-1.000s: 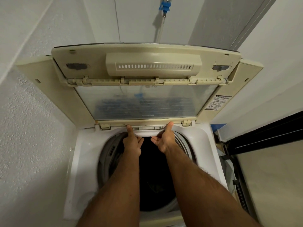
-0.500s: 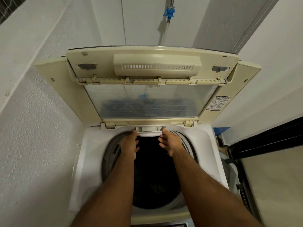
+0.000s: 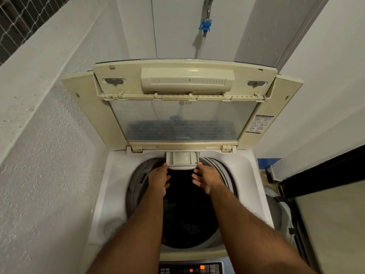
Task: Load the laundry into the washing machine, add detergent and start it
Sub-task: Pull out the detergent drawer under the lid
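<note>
Both hands, left hand (image 3: 159, 179) and right hand (image 3: 205, 179), loosely spread, fingertips on the pale plastic detergent drawer (image 3: 182, 159); uneven pulling could jam it.

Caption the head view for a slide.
Both hands, left and right, at the detergent drawer of an open washing machine.

The washing machine (image 3: 110, 194) holds dark laundry (image 3: 185, 220) in its drum.

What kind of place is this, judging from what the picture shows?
Probably a small laundry corner or utility nook of a home. A top-loading washing machine with its lid raised stands tight between white walls, a water tap with a blue fitting sits on the wall behind it, and the control panel is lit.
</note>
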